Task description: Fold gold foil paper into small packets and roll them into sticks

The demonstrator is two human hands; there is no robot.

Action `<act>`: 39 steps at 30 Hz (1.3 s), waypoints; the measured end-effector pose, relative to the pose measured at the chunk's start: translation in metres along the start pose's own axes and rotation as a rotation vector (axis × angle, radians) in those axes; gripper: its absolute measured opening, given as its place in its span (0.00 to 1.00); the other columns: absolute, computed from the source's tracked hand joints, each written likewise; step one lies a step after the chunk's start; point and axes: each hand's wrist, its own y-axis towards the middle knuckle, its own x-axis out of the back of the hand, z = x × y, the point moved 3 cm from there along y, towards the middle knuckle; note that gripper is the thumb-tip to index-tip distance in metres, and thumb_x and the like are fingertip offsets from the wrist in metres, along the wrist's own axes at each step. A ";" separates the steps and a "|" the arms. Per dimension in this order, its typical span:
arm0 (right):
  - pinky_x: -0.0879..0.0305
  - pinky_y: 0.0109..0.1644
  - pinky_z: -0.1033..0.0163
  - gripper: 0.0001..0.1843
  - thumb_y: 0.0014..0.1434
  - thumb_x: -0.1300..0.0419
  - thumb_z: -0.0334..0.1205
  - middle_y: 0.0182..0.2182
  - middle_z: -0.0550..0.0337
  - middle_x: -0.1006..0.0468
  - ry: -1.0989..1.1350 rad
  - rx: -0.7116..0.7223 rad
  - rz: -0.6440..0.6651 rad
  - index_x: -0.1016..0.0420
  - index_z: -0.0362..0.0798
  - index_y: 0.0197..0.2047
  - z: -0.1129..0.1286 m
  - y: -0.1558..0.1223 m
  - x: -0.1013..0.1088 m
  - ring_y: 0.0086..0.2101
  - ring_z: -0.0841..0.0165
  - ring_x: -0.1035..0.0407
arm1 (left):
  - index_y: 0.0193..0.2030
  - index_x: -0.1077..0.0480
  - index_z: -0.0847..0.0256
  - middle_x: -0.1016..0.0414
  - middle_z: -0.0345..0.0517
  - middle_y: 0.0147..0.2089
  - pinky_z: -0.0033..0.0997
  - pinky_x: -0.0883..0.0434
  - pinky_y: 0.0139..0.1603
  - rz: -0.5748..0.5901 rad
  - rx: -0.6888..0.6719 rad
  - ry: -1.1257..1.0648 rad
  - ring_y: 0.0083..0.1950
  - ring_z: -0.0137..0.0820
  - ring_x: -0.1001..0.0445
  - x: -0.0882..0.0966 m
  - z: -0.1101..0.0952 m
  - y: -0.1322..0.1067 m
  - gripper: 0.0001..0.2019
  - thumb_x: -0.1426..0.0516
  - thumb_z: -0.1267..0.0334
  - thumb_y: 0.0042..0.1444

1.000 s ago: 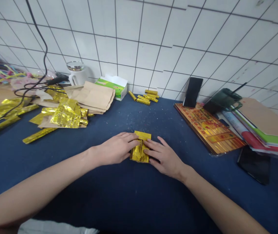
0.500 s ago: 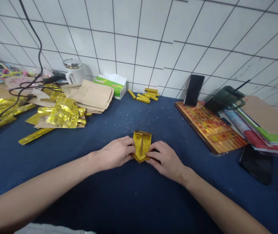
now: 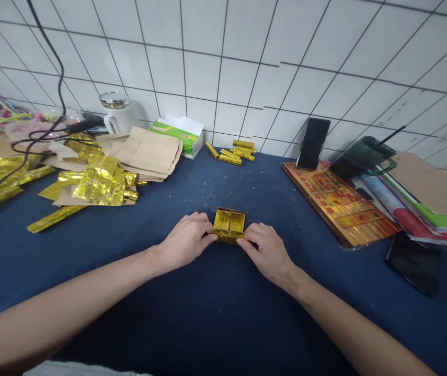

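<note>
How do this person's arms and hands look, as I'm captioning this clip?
The bare left forearm and bare right forearm show no sleeve, watch or bracelet. The slender left hand and slender right hand wear no gloves or visible rings. A strip of pale fabric at the lower edge may be clothing.

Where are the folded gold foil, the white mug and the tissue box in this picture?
Folded gold foil (image 3: 229, 222): head view, on its upper face.
White mug (image 3: 120, 122): head view, on its body.
Tissue box (image 3: 170, 132): head view, on its green side.
</note>
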 end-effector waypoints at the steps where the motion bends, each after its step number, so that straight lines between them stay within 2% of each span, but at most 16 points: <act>1: 0.44 0.37 0.61 0.15 0.60 0.48 0.38 0.25 0.62 0.31 -0.013 -0.015 0.009 0.31 0.47 0.22 0.001 0.001 0.000 0.29 0.70 0.38 | 0.27 0.31 0.62 0.33 0.41 0.31 0.32 0.38 0.38 0.001 0.016 0.024 0.36 0.31 0.35 0.000 0.000 0.000 0.09 0.46 0.64 0.57; 7: 0.45 0.37 0.62 0.15 0.58 0.48 0.38 0.23 0.63 0.31 -0.084 -0.093 0.021 0.34 0.47 0.21 0.003 0.003 -0.002 0.28 0.70 0.37 | 0.25 0.32 0.61 0.33 0.40 0.29 0.32 0.41 0.35 0.000 0.047 0.105 0.35 0.32 0.35 -0.003 0.000 0.004 0.12 0.48 0.61 0.58; 16: 0.45 0.38 0.61 0.12 0.56 0.46 0.38 0.24 0.64 0.31 -0.127 -0.143 0.056 0.35 0.48 0.22 0.003 0.004 -0.003 0.29 0.70 0.35 | 0.24 0.33 0.60 0.32 0.40 0.28 0.32 0.42 0.35 -0.014 0.080 0.136 0.34 0.33 0.34 -0.003 -0.001 0.005 0.11 0.47 0.60 0.56; 33: 0.44 0.38 0.60 0.11 0.55 0.44 0.38 0.24 0.64 0.30 -0.155 -0.145 0.107 0.35 0.48 0.22 0.005 0.006 -0.002 0.29 0.69 0.35 | 0.23 0.34 0.61 0.32 0.42 0.28 0.33 0.41 0.35 0.009 0.057 0.202 0.35 0.35 0.33 -0.003 -0.002 0.007 0.11 0.46 0.60 0.54; 39: 0.44 0.37 0.60 0.10 0.55 0.44 0.37 0.23 0.64 0.30 -0.130 -0.155 0.088 0.37 0.48 0.23 0.006 0.006 -0.001 0.27 0.69 0.34 | 0.24 0.34 0.61 0.32 0.42 0.29 0.33 0.41 0.35 0.034 0.050 0.225 0.35 0.35 0.33 -0.004 -0.003 0.006 0.11 0.46 0.61 0.55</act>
